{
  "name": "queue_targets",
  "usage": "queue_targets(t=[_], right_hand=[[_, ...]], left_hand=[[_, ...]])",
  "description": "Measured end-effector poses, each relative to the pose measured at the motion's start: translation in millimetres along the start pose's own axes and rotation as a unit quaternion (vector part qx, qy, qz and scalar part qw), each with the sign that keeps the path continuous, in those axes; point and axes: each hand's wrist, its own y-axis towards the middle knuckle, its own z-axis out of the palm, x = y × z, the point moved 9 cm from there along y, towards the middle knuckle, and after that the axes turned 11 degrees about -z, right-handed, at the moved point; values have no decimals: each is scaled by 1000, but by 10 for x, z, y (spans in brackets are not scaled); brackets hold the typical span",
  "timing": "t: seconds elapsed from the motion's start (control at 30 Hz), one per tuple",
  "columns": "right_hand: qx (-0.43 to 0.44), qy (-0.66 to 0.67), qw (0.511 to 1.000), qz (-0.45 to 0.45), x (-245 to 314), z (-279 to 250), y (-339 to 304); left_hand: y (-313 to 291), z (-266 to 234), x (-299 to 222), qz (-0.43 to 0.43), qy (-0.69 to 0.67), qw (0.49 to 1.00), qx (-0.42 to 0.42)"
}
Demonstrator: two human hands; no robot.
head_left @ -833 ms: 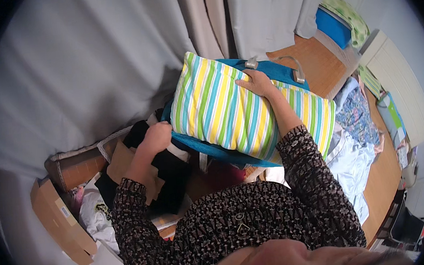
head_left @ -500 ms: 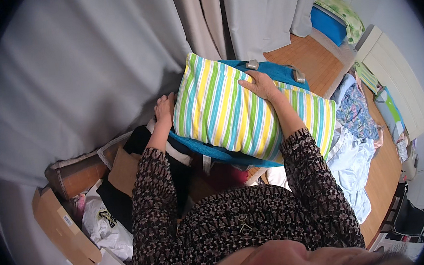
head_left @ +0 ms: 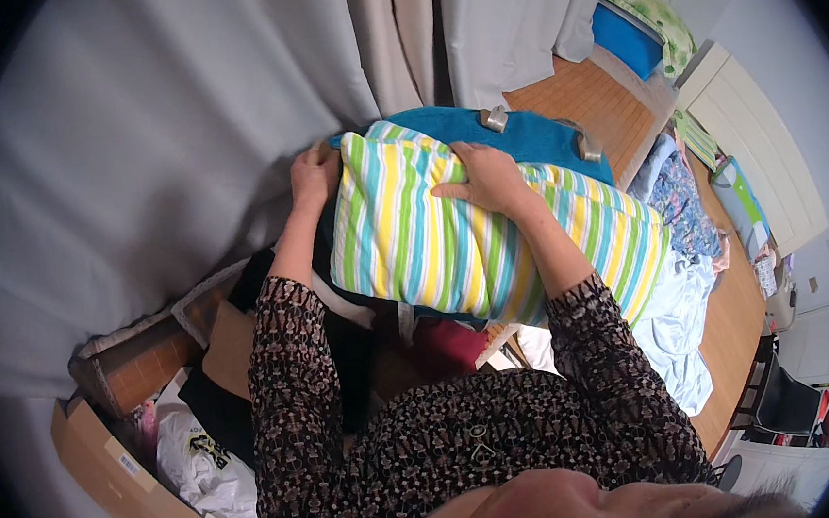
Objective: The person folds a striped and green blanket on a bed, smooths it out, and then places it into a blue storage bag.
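A puffy pillow point(head_left: 412, 230) with yellow, green, teal and white stripes lies across the top of a teal fabric bag point(head_left: 541, 137). The bag has metallic fittings on its far side. My right hand point(head_left: 488, 183) rests on the pillow with thumb and fingers apart, pressing where the fabric bunches into a fold. At the far left corner, my left hand point(head_left: 314, 176) is closed on the bag's teal edge, right beside the pillow. Its fingertips are partly hidden.
Grey curtains point(head_left: 181, 131) hang close behind and left. An open cardboard box point(head_left: 125, 477) and a white plastic bag point(head_left: 202, 461) stand at lower left. Light blue clothing point(head_left: 674, 336) lies on the wooden surface to the right. A dark red item point(head_left: 451, 346) sits before me.
My left hand has moved up and closed at the bag's edge. My right hand has slid left over the pillow, whose far edge is now folded, showing more of the teal bag.
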Motion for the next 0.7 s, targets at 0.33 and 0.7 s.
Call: queue_targets(t=[0.33, 0.7], right_hand=[[-90, 99, 986, -97, 759, -1005, -326], [-1, 4, 997, -78, -769, 503, 664]], left_hand=[[-695, -729, -1400, 14, -334, 940, 63], [-175, -461, -1969, 99, -177, 977, 72]])
